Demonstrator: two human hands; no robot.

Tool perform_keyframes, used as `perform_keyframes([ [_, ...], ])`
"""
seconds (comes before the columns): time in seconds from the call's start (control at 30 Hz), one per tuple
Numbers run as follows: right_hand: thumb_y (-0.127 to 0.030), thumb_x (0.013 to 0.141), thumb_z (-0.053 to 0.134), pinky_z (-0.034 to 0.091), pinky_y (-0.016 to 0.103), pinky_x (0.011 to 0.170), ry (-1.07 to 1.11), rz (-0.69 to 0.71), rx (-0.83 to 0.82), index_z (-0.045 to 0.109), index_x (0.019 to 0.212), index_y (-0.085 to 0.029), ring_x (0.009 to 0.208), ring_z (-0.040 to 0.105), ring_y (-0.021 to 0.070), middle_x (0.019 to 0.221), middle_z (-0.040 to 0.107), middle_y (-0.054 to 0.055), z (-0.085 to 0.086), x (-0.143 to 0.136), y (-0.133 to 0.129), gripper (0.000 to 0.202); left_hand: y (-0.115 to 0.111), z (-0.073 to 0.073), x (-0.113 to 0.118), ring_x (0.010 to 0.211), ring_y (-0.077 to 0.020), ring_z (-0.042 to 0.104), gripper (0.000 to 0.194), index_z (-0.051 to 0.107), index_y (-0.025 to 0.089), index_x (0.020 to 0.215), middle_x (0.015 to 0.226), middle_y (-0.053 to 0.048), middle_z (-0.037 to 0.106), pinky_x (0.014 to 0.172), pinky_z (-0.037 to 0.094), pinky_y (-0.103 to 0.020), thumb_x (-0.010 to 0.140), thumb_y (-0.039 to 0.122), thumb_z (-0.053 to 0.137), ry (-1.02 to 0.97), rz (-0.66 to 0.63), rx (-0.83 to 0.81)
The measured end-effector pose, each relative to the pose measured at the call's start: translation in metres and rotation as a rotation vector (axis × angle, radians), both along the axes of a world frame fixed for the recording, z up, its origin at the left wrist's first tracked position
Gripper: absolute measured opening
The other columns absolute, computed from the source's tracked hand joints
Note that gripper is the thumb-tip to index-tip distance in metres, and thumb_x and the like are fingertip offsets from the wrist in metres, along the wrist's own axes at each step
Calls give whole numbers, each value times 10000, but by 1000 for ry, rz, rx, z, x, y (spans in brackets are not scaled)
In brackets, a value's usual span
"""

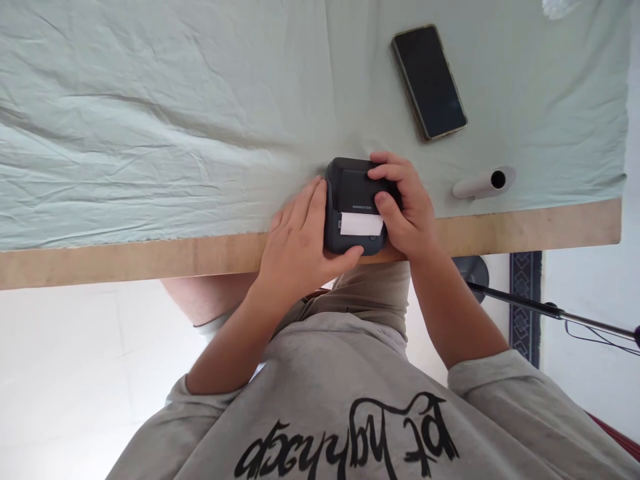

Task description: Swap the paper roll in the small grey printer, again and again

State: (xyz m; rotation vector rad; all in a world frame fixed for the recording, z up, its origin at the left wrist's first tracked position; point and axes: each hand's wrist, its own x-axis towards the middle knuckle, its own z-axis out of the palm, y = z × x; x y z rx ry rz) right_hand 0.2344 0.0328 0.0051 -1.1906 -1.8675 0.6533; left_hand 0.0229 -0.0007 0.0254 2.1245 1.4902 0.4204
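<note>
A small dark label printer (356, 183) lies near the table's front edge, with a strip of white paper (361, 224) showing across its front part. My left hand (300, 241) is closed against the printer's left side, its fingers lying along that side and its thumb along the front edge. Round the right side my right hand (411, 210) is curled, with fingertips and thumb on the top. The printer's underside is hidden.
A dark-screened phone (430, 81) rests on the pale green cloth (210, 80) beyond my right hand. Further right lies a white tube-like object (480, 185) with a dark round opening. The bare wooden table edge (135, 259) runs in front of me; a thin black pole (525, 303) is below at right.
</note>
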Motion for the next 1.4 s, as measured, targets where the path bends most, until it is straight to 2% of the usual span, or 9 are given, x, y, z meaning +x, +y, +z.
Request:
perform_keyframes([
  [0.13,-433,1016,502,477,512,1173,22,5,4,641,1208,-284,1335,603,257,1378,650,89,3,-1,-1,280,-6,-7,-4,1493,-426,431,1107,296,68,1592,1640,-259,390,1194,391,-506,792,675,761,65,-20,62],
  [0.43,-541,999,454,463,516,1191,-7,-104,-106,543,1315,-302,1374,568,257,1432,622,91,2,-4,-5,405,-7,-17,-6,1447,-444,490,1135,330,134,1609,1598,-256,460,1159,421,-523,789,857,631,19,13,131],
  [0.7,-608,1016,357,495,521,1093,-94,-221,-186,502,1374,-283,1221,652,276,1352,678,95,8,-9,-11,505,-3,-18,-10,1379,-418,563,1092,429,145,1572,1531,-223,550,1127,466,-500,759,816,716,-15,5,147],
  [0.87,-649,1009,334,478,549,1093,-106,-225,-180,453,1426,-271,1209,664,294,1296,717,103,7,-9,-8,575,0,-17,-11,1283,-385,637,1048,514,188,1519,1447,-172,636,1090,482,-473,715,810,767,-35,28,190],
  [0.97,-666,1000,329,485,548,1086,-108,-206,-175,451,1427,-278,1206,667,292,1317,704,108,6,-8,-8,590,-1,-16,-10,1282,-386,637,1025,517,203,1513,1470,-156,625,1082,479,-472,720,803,768,-15,33,182],
  [1.07,-666,972,413,486,552,1099,-78,-136,-172,419,1445,-281,1238,654,296,1375,666,124,4,-4,-11,610,-3,-13,-11,1321,-390,611,999,487,167,1527,1509,-173,590,1107,451,-485,776,783,724,-18,20,168],
  [1.23,-581,882,648,492,551,1124,-78,-65,-154,419,1446,-287,1326,595,306,1449,590,124,5,9,-15,676,-4,-10,-12,1326,-341,613,691,508,153,1498,1463,-150,633,1088,451,-458,970,599,503,-77,38,132],
  [1.3,-580,842,701,530,540,1059,-130,-136,-99,500,1375,-283,1245,623,308,1351,628,111,11,12,-16,643,-4,-10,-11,1327,-338,612,657,511,154,1493,1453,-150,641,1088,450,-457,979,563,482,-76,45,130],
  [1.4,-576,848,712,570,435,804,-194,-257,-65,592,1219,-289,879,663,229,945,663,33,28,8,-14,483,-3,-10,-11,1335,-339,608,655,519,147,1485,1451,-159,641,1099,445,-464,976,558,481,-85,42,138],
])
